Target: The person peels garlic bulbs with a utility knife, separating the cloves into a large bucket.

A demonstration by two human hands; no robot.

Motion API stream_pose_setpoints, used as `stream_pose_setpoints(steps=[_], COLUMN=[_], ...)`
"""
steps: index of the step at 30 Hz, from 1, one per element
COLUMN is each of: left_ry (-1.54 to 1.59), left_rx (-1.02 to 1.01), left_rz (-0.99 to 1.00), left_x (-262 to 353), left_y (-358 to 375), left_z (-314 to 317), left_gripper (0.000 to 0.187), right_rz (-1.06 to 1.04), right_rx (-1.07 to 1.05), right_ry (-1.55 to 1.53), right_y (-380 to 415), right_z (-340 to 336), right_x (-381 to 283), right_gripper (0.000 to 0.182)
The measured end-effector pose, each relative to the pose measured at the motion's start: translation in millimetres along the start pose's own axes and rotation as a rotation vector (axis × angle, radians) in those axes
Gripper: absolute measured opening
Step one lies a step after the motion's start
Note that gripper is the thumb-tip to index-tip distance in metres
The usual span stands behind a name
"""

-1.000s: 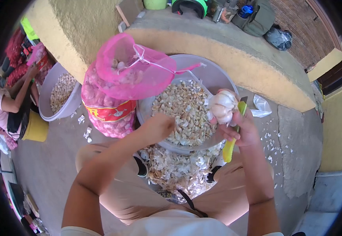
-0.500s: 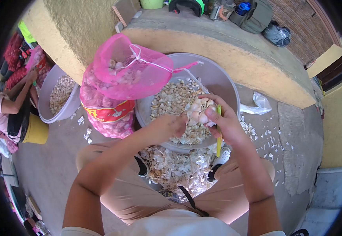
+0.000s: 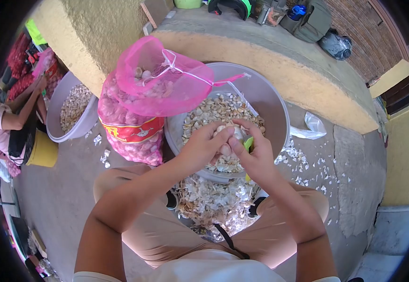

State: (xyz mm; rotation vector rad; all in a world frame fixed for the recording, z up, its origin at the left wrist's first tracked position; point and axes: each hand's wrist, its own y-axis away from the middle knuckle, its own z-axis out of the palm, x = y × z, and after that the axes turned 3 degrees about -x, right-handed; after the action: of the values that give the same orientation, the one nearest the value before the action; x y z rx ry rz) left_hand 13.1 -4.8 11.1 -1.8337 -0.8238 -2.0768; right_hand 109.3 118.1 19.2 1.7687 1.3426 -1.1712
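Observation:
A garlic bulb (image 3: 226, 149) is held between both hands above a large grey basin (image 3: 285, 120). My left hand (image 3: 204, 144) is closed on the bulb's left side, its thumb meeting the other thumb over the cloves. My right hand (image 3: 259, 152) is closed on the right side of the bulb. It also keeps a slim yellow-green tool (image 3: 248, 143), perhaps a small knife, against the palm; its blade is not visible. Loose garlic cloves (image 3: 218, 108) cover the basin's floor below the fingers. Part of the bulb is hidden by the fingers.
A pink mesh sack of garlic (image 3: 131, 110) leans against the basin's left side. Papery skins (image 3: 214, 197) are heaped between my feet. At far left a person (image 3: 14, 117) sits by another basin (image 3: 56, 134). A raised concrete ledge (image 3: 260, 63) curves behind.
My left hand has moved right and up onto the garlic bulb. My right hand has shifted slightly left and turned, bringing the bulb between both thumbs. The view has shifted a little.

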Motion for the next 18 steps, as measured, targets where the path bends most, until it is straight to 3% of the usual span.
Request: stream_pose_setpoints(steps=[7,18], left_ry=[-0.285,-0.033], left_rx=[0.187,-0.001], left_rz=[0.389,0.257], left_x=[-7,-10], left_y=[4,7], left_z=[3,1], left_gripper=[0.032,0.035], right_rz=[-0.215,-0.266], right_rx=[0.041,-0.1], right_ry=[0.043,-0.006], right_y=[-4,-1], right_z=[5,-9], right_x=[2,-7], right_gripper=[0.038,0.039])
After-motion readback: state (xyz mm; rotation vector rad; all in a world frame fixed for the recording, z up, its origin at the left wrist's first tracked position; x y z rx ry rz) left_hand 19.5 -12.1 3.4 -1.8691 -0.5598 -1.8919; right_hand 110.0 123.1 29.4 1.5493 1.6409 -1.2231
